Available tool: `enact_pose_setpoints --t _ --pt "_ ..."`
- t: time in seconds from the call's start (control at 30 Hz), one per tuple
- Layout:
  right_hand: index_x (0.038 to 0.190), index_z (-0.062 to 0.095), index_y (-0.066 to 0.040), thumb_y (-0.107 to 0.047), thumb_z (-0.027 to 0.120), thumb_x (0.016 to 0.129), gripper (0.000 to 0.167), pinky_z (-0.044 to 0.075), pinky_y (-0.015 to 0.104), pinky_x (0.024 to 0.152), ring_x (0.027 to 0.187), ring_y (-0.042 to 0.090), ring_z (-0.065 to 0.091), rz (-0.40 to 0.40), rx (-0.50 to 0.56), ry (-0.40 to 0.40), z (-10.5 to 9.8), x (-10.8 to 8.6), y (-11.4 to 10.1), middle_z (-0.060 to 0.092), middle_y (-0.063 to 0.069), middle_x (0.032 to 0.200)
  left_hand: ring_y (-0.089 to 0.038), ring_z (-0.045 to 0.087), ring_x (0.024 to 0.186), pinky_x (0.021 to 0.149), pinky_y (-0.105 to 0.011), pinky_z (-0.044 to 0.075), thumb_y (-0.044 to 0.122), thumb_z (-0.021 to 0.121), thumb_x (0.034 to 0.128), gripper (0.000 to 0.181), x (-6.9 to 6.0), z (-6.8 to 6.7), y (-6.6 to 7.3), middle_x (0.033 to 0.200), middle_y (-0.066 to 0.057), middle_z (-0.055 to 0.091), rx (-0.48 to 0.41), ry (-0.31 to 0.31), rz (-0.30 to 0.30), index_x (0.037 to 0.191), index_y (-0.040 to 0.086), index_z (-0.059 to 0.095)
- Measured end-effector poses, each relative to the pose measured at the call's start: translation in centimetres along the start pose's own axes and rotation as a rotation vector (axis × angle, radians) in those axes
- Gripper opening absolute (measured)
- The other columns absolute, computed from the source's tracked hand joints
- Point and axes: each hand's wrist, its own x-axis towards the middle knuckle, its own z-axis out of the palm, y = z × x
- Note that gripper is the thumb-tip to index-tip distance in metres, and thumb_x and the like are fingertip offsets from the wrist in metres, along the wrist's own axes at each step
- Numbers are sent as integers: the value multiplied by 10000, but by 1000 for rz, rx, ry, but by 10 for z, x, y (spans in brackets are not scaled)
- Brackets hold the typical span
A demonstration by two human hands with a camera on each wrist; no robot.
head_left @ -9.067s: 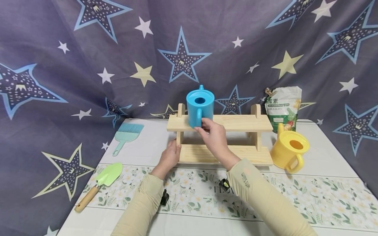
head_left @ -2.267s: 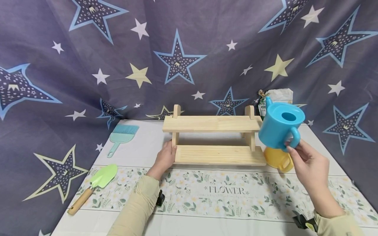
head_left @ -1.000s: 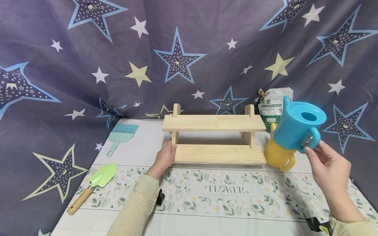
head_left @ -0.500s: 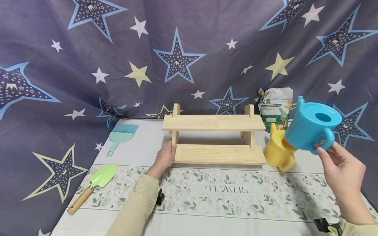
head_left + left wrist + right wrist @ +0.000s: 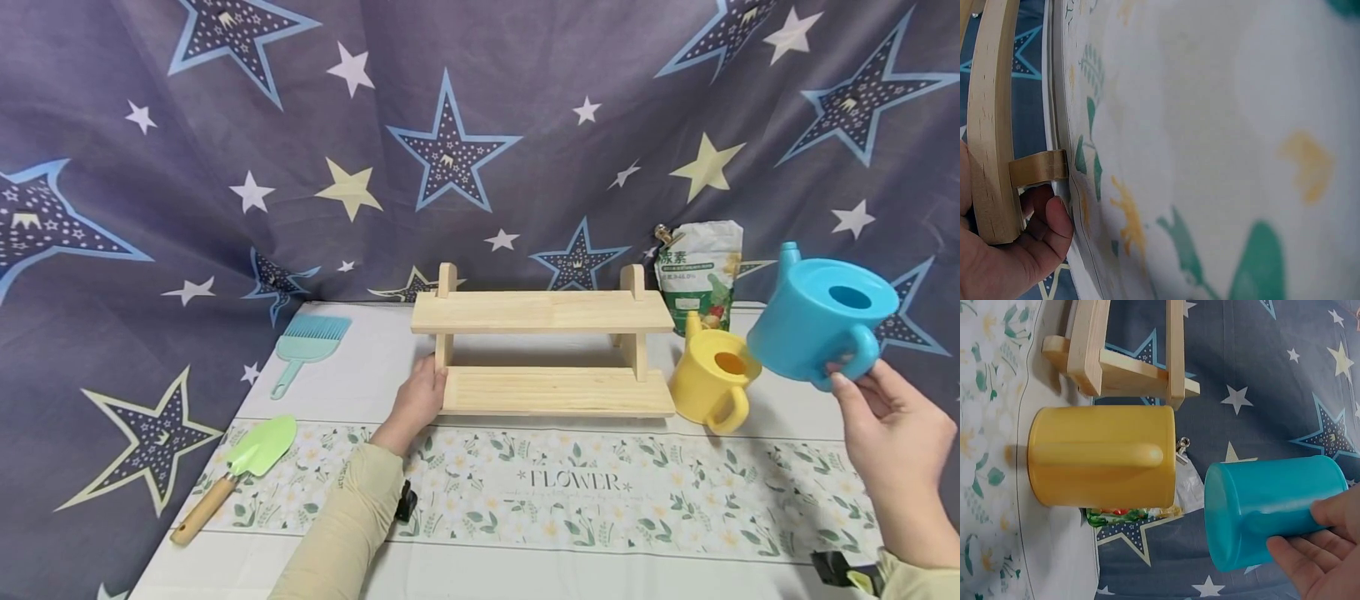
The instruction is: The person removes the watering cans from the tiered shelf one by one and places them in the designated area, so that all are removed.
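Observation:
At the far right of the head view, a blue watering can (image 5: 806, 333) hangs in the air. My right hand (image 5: 900, 429) pinches its handle between thumb and fingers. In the right wrist view, the can's closed base faces the camera. My left hand (image 5: 416, 398) grips the left end of a two-tier wooden shelf (image 5: 540, 312) by its lower board. The left wrist view has the fingers (image 5: 1057, 219) curled round that board. Just left of the raised can, a yellow watering can (image 5: 705, 387) stands on the table against the shelf's right end.
A green-and-white pouch (image 5: 697, 275) with a metal clip stands behind the yellow can. On the left lie a teal brush (image 5: 311, 346) and a green trowel (image 5: 258, 450) with a wooden handle. A starry cloth (image 5: 562, 75) hangs behind the table.
Earlier the blue watering can sat on the shelf's top board; my right hand has carried it rightward, lately past the yellow can, which is uncovered now. My left hand stays on the shelf.

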Motion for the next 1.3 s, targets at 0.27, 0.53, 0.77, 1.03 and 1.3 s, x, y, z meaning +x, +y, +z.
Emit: enact_pose_setpoints --t 0.27,0.53,0.77,1.03,1.3 --pt "1353 588 -96 -178 556 1011 353 443 210 1007 968 -221 484 42 55 -4 -3 5 12 634 -21 1203 -315 480 1273 1079 -468 412 309 317 1066 515 0 0 -1 1421 -133 396 -11 3 5 1510 49 283" --pt "1427 514 -205 -186 501 1031 396 409 268 1057 1134 -85 518 163 62 -40 -4 9 17 590 49 1323 -316 478 1281 1075 -471 416 310 321 1065 516 1 0 -1 1444 -126 383 -20 3 3 1514 59 279" --pt "1431 506 -187 -185 484 1037 395 388 294 1090 1171 -49 513 187 81 -36 -3 10 24 585 49 1323 -322 477 1282 1077 -476 412 312 320 1065 518 1 1 -2 1431 -132 393 -14 7 7 1511 51 285" --pt "1447 485 -191 -182 468 1043 405 358 320 1114 1253 25 493 294 57 -48 0 11 35 542 110 1393 -320 492 1266 1061 -473 432 315 316 1064 524 0 1 -1 1430 -136 394 -11 8 14 1515 50 280" --pt "1450 478 -146 -206 465 1045 410 365 342 1109 1291 99 485 335 -39 -53 4 6 45 530 150 1398 -311 513 1239 1034 -469 459 305 324 1063 514 1 2 -2 1410 -135 410 -23 15 26 1507 48 295"
